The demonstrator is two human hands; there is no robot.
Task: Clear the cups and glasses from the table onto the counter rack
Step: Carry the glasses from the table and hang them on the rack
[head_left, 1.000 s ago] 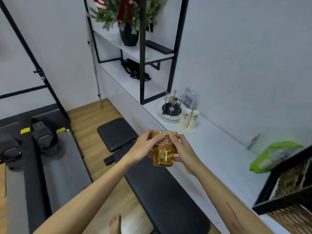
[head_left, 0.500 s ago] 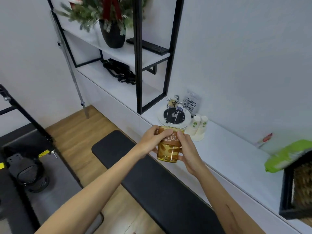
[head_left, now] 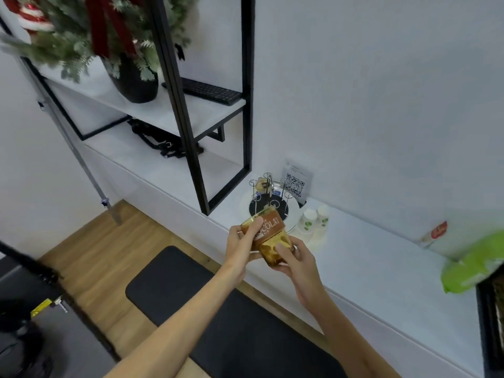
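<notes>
Both hands are holding an amber glass point(head_left: 270, 241) tilted in the air, above the front edge of the white tabletop point(head_left: 368, 266). Left hand point(head_left: 242, 244) is gripping near the rim, fingers curled round it; right hand point(head_left: 296, 261) is gripping the base, fingers point(head_left: 282, 251) wrapped over the glass. The glass is covering part of the wire rack point(head_left: 268, 196) just behind it. Lettering on the glass is partly hidden by the left thumb. Two white cups point(head_left: 313, 221) are standing beside the rack. A green packet point(head_left: 474, 264) is being cut off at the right edge.
</notes>
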